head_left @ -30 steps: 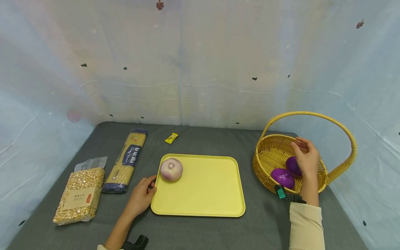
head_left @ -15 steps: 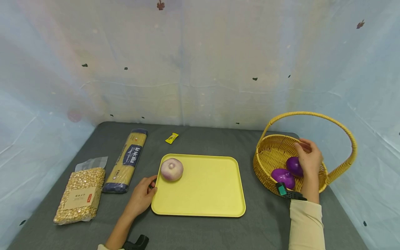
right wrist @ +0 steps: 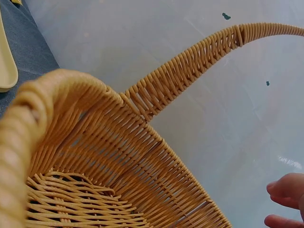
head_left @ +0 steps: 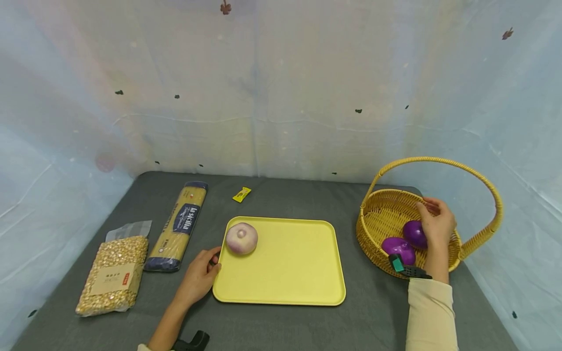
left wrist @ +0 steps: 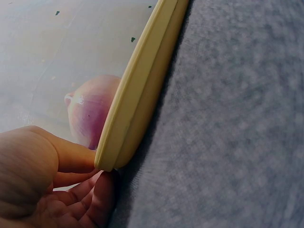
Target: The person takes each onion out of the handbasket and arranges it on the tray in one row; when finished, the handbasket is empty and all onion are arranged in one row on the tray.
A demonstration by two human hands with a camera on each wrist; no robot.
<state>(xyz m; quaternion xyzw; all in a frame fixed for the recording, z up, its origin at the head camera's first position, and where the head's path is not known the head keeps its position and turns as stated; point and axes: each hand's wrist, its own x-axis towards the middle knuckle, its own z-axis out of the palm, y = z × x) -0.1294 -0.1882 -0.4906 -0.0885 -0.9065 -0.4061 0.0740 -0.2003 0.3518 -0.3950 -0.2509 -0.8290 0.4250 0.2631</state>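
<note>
My left hand point(head_left: 197, 278) grips the left edge of a yellow tray point(head_left: 290, 263). In the left wrist view the thumb lies at the rim and curled fingers point(left wrist: 102, 197) sit below it. A purple-and-white onion point(head_left: 241, 239) rests in the tray's far left part. My right hand point(head_left: 436, 224) is over the right side of a woven basket point(head_left: 379, 214), with fingers loosely bent and nothing seen between them. Its fingertips point(right wrist: 280, 190) appear apart from the rim in the right wrist view. Two shiny purple roundish things point(head_left: 398, 249) lie inside the basket, one partly behind the hand.
A tall handle point(head_left: 432, 160) arches over the basket. On the left lie a pack of spaghetti point(head_left: 177, 226) and a clear bag of yellow kernels point(head_left: 115, 273). A small yellow wrapped packet point(head_left: 241, 194) sits beyond the tray. Pale curtains surround the grey table point(head_left: 298, 324).
My right hand has shifted slightly right, toward the basket's right rim, uncovering more of the purple things. The left hand, tray and onion look unmoved.
</note>
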